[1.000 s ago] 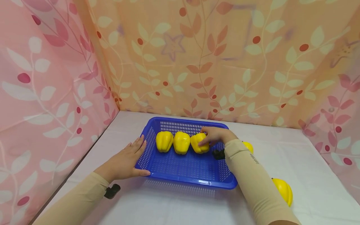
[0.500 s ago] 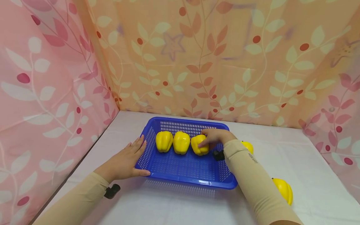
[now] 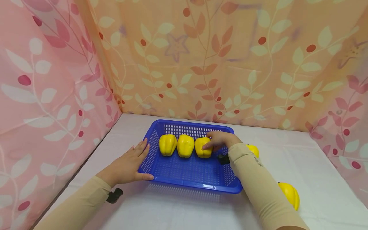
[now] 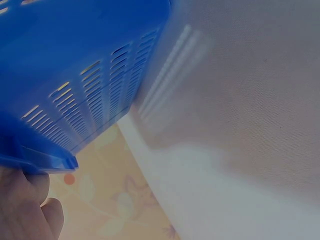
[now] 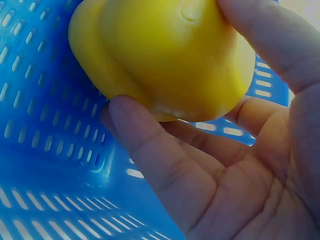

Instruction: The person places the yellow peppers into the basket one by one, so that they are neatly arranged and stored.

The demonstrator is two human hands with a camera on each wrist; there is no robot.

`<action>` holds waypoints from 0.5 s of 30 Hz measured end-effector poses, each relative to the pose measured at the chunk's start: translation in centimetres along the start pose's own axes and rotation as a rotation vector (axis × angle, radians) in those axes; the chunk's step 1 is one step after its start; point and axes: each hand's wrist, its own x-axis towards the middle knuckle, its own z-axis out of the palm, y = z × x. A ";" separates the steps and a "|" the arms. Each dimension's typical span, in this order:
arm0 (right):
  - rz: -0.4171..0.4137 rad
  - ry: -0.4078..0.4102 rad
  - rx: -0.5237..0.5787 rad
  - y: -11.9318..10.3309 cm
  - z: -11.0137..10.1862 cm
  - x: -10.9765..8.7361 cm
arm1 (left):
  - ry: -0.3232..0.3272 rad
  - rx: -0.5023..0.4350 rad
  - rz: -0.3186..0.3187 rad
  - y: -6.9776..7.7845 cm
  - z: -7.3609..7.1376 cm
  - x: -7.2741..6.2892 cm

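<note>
A blue slotted plastic basket (image 3: 187, 183) holds three yellow bell peppers side by side: a left one (image 3: 168, 144), a middle one (image 3: 185, 146) and a right one (image 3: 203, 148). My right hand (image 3: 220, 140) reaches over the basket's right side and grips the right bell pepper between thumb and fingers. The right wrist view shows that pepper (image 5: 170, 55) close up, thumb on one side, fingers round the other. On the basket's left side rests my left hand (image 3: 129, 164), fingers straight along the rim and thumb on the front corner.
One more yellow bell pepper (image 3: 253, 150) shows partly behind the right sleeve (image 3: 256, 185). Another bell pepper (image 3: 289, 195) lies nearer on the white tablecloth (image 3: 322, 179), to the right. Flowered curtains (image 3: 207, 64) close off the back and sides.
The right bell pepper has turned slightly in my right hand and now stands more upright. My left hand and the basket have stayed in place.
</note>
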 end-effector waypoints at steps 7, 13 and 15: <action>0.019 0.007 0.040 -0.3 0.0 -0.4 | 0.001 -0.008 0.005 0.0 -0.1 0.0; 0.011 0.015 0.052 -0.5 -0.1 -0.6 | 0.002 0.002 0.008 0.1 -0.3 0.0; 0.002 0.019 0.051 -0.4 -0.2 -0.7 | 0.003 -0.001 0.009 0.2 -0.3 -0.1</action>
